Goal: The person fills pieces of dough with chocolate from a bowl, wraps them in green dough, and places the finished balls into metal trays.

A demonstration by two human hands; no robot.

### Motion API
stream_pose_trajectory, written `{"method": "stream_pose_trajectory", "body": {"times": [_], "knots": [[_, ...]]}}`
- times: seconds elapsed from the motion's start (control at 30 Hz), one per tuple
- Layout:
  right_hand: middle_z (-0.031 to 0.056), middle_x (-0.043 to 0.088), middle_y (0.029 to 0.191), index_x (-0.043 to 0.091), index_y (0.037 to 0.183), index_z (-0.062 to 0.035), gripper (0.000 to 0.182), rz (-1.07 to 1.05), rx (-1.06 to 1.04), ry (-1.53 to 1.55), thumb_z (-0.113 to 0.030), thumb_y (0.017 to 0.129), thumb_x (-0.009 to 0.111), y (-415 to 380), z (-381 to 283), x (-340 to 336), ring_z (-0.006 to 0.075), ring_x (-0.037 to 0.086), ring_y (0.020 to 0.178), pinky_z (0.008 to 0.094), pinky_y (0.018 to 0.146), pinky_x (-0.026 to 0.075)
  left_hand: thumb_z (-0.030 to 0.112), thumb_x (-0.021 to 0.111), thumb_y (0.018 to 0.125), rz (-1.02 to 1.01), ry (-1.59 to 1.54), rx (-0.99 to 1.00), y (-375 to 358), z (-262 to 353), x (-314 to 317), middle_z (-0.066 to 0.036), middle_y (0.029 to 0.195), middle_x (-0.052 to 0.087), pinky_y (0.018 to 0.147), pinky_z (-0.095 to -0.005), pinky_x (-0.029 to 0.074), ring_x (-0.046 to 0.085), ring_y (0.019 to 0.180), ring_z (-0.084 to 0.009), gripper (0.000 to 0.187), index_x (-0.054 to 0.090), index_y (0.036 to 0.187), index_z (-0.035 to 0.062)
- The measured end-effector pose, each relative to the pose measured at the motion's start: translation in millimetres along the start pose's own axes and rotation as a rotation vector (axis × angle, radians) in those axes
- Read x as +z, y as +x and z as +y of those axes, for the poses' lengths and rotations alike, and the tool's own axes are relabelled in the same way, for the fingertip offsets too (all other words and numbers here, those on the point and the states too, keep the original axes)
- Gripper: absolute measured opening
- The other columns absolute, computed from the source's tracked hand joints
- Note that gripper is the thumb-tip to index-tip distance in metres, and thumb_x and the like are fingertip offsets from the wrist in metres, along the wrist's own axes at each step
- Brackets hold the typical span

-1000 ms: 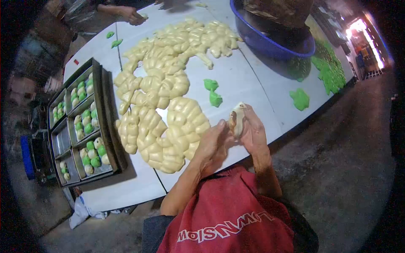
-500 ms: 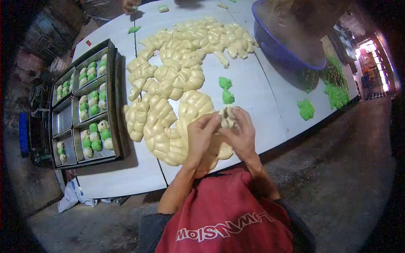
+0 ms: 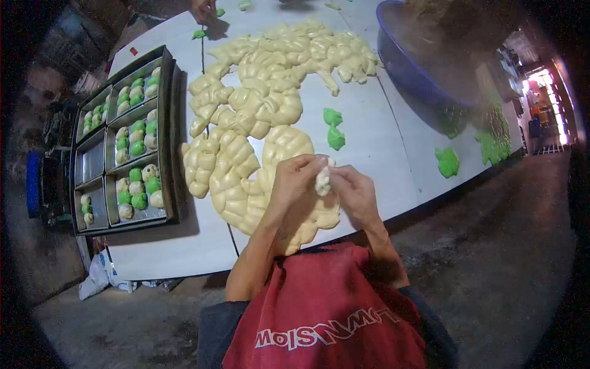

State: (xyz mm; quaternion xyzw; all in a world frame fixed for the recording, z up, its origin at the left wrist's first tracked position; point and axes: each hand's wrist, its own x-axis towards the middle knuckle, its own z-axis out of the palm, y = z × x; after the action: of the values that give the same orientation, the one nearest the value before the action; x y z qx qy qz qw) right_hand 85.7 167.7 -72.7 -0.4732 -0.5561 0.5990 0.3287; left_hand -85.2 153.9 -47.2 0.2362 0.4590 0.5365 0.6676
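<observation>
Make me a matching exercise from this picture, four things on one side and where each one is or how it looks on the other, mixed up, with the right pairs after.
1. Divided tray
2. Blue basin
3. Small dough piece
4. Garment

A. Between the fingers of the left hand and right hand
B. Red, with pale lettering
C. At the left side of the table, with green and pale balls in it
D. Toward the far right of the table

Right pairs: 1-C, 2-D, 3-A, 4-B.
</observation>
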Motion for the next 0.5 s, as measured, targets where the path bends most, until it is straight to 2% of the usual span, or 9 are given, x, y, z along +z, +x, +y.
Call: {"method": "stream_pose_trajectory", "body": {"times": [0.1, 0.13, 0.23, 0.27, 0.37, 0.4, 0.5], "knots": [[0.0136, 0.067, 0.111, 0.069, 0.114, -0.0012, 0.033, -0.046, -0.401, -0.302, -0.014, 0.085, 0.076, -4.4, -10.2, 4.4, 0.0217, 0.065, 0.099, 0.0322, 0.085, 0.052, 0.021, 0.068, 0.095, 0.017, 0.011, -0.026, -0.8, -3.8, -10.6, -0.006, 0.092, 0.07, 0.068, -0.0243, 0.051, 0.063, 0.076, -0.0101, 0.029, 0.07, 0.113, -0.0019], [0.0146, 0.064, 0.116, 0.069, 0.114, -0.0022, 0.034, -0.056, -0.315, -0.197, -0.009, 0.082, 0.077, -5.4, -4.7, 1.9, 0.0245, 0.064, 0.103, 0.0331, 0.086, 0.052, 0.019, 0.069, 0.094, 0.024, -0.018, -0.017, 0.2, -6.6, -12.5, -0.006, 0.093, 0.07, 0.069, -0.025, 0.053, 0.064, 0.076, -0.0109, 0.028, 0.069, 0.114, -0.0019], [0.0136, 0.064, 0.112, 0.068, 0.112, -0.0029, 0.03, -0.014, -0.417, -0.117, -0.006, 0.083, 0.075, 5.7, 12.8, -3.0, 0.0236, 0.064, 0.1, 0.033, 0.086, 0.052, 0.013, 0.07, 0.093, -0.067, -0.008, 0.068, -9.7, -4.5, -6.0, -0.008, 0.097, 0.072, 0.074, -0.0263, 0.055, 0.067, 0.082, -0.0124, 0.027, 0.068, 0.116, -0.0022], [0.0136, 0.063, 0.112, 0.064, 0.114, -0.0029, 0.031, 0.028, -0.471, -0.13, -0.003, 0.085, 0.073, 6.4, 15.2, -1.3, 0.0224, 0.062, 0.102, 0.033, 0.087, 0.051, 0.008, 0.069, 0.092, -0.079, -0.007, 0.078, -9.9, -4.4, -6.8, -0.008, 0.1, 0.072, 0.077, -0.027, 0.056, 0.068, 0.087, -0.0132, 0.028, 0.067, 0.117, -0.0027], [0.0138, 0.061, 0.114, 0.061, 0.118, -0.0024, 0.032, 0.185, -0.511, 0.016, -0.002, 0.088, 0.07, 7.4, 14.8, 19.2, 0.0214, 0.06, 0.107, 0.0324, 0.089, 0.05, 0.006, 0.066, 0.093, -0.093, -0.025, 0.134, -8.1, -8.3, -12.3, -0.009, 0.104, 0.072, 0.078, -0.0269, 0.057, 0.068, 0.091, -0.0136, 0.026, 0.067, 0.118, -0.0028], [0.0149, 0.059, 0.119, 0.057, 0.122, -0.0023, 0.034, 0.254, -0.442, 0.129, -0.001, 0.09, 0.068, 4.3, 10.8, 30.2, 0.022, 0.058, 0.111, 0.0322, 0.09, 0.05, 0.005, 0.064, 0.093, -0.101, -0.041, 0.145, -5.7, -12.2, -13.4, -0.01, 0.106, 0.071, 0.079, -0.027, 0.057, 0.068, 0.092, -0.0136, 0.026, 0.067, 0.117, -0.0033], [0.0153, 0.06, 0.12, 0.06, 0.117, -0.0025, 0.028, 0.206, -0.632, -0.281, -0.002, 0.091, 0.067, 7.1, 4.1, 25.8, 0.0242, 0.06, 0.11, 0.0337, 0.09, 0.05, 0.005, 0.057, 0.097, -0.13, 0.036, 0.097, -5.0, -23.8, -19.8, -0.008, 0.109, 0.069, 0.082, -0.0272, 0.056, 0.065, 0.093, -0.0124, 0.025, 0.067, 0.119, -0.0019]]}}
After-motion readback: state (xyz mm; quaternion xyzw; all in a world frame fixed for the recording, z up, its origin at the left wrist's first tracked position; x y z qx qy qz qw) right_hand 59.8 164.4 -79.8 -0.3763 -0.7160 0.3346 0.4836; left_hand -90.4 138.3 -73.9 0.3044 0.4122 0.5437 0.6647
